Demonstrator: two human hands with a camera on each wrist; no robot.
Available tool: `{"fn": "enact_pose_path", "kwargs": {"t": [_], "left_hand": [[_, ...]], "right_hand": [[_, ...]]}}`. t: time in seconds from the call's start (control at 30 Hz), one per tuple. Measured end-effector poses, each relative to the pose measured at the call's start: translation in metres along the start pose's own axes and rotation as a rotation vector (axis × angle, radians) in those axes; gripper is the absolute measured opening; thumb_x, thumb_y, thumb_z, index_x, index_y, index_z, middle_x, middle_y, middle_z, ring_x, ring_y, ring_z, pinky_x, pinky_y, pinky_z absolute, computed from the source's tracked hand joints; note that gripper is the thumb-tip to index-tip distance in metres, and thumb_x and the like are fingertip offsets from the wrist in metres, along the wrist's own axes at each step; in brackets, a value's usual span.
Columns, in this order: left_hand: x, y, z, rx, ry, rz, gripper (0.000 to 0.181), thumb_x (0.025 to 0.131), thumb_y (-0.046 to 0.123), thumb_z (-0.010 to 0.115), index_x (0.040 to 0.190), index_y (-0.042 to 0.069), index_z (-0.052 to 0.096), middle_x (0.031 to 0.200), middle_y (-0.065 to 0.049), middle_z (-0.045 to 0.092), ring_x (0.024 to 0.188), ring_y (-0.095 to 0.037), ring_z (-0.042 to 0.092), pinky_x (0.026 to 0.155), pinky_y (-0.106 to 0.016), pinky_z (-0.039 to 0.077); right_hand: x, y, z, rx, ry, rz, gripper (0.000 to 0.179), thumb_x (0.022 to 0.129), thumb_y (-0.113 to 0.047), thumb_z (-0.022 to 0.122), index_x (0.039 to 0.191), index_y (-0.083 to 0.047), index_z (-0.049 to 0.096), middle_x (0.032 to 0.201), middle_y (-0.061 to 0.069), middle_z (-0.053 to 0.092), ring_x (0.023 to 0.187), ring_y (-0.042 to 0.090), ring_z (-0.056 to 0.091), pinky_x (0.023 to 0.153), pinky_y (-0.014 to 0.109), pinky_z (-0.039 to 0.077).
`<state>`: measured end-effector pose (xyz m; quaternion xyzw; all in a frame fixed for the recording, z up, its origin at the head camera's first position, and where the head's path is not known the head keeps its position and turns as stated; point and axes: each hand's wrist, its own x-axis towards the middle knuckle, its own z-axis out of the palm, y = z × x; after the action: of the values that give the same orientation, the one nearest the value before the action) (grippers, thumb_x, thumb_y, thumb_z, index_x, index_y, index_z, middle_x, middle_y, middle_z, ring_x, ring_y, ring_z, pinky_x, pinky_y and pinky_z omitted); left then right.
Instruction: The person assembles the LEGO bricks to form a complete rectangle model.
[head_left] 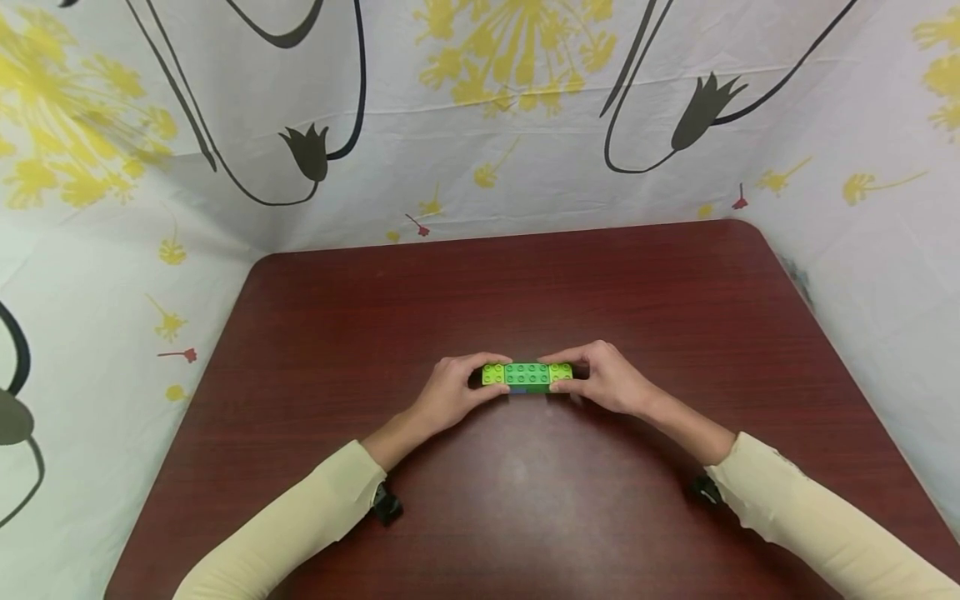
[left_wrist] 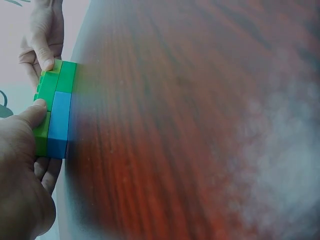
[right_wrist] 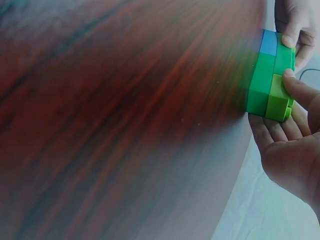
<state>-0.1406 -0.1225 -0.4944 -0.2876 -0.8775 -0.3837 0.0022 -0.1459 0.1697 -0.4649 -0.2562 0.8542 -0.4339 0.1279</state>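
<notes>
A two-layer block of toy building bricks lies on the table in front of me. Its top layer has a green brick (head_left: 527, 374) in the middle, with a lime brick (head_left: 493, 374) on the left and another lime brick (right_wrist: 277, 97) on the right. Underneath are a blue brick (left_wrist: 60, 125) on the left and a darker-looking green brick (right_wrist: 260, 85) on the right. My left hand (head_left: 450, 390) pinches the left end between thumb and fingers. At the opposite end, my right hand (head_left: 617, 383) grips the block the same way, thumb on the near side. Fingers behind the block are partly hidden.
The dark red wooden table (head_left: 360, 317) has rounded far corners. A white cloth (head_left: 465, 183) with yellow and grey flower prints hangs behind it and along both sides. Dark wrist devices (head_left: 386, 505) show under the sleeves.
</notes>
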Motion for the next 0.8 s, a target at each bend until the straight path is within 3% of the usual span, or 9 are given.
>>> {"fn": "enact_pose_path", "kwargs": {"t": [0.17,0.37,0.63,0.8], "left_hand": [[-0.0004,-0.0004,0.0002,0.005,0.008,0.006,0.041,0.094,0.032,0.085,0.133,0.021,0.074,0.119,-0.001,0.078,0.083,-0.008,0.061,0.079,-0.030,0.054],[-0.0004,-0.0003,-0.0007,-0.006,0.015,0.011,0.042,0.093,0.032,0.085,0.132,0.021,0.075,0.118,-0.001,0.078,0.081,-0.008,0.060,0.079,-0.030,0.053],[0.0021,-0.0001,-0.0038,-0.012,-0.003,0.015,0.043,0.090,0.030,0.088,0.130,0.018,0.077,0.114,0.000,0.079,0.065,-0.010,0.043,0.067,-0.024,0.043],[0.0028,-0.0013,-0.0043,-0.002,-0.019,0.018,0.043,0.090,0.032,0.088,0.130,0.020,0.077,0.115,0.001,0.079,0.064,-0.009,0.043,0.066,-0.023,0.042]], "right_hand": [[0.0005,0.0017,-0.0006,0.007,-0.008,0.005,0.040,0.092,-0.009,0.085,0.131,-0.007,0.076,0.114,0.010,0.078,0.066,0.009,0.060,0.063,0.024,0.051],[0.0010,0.0027,-0.0007,0.005,-0.016,0.008,0.041,0.092,-0.011,0.086,0.131,-0.009,0.077,0.106,0.003,0.079,0.060,0.008,0.057,0.062,0.024,0.050],[0.0018,0.0029,-0.0021,-0.004,-0.025,0.018,0.041,0.091,-0.013,0.086,0.132,-0.009,0.077,0.110,0.006,0.079,0.066,0.010,0.057,0.062,0.023,0.048],[0.0018,0.0022,-0.0030,0.005,-0.042,0.028,0.042,0.091,-0.013,0.087,0.132,-0.010,0.076,0.114,0.007,0.078,0.069,0.011,0.058,0.063,0.024,0.048]]}}
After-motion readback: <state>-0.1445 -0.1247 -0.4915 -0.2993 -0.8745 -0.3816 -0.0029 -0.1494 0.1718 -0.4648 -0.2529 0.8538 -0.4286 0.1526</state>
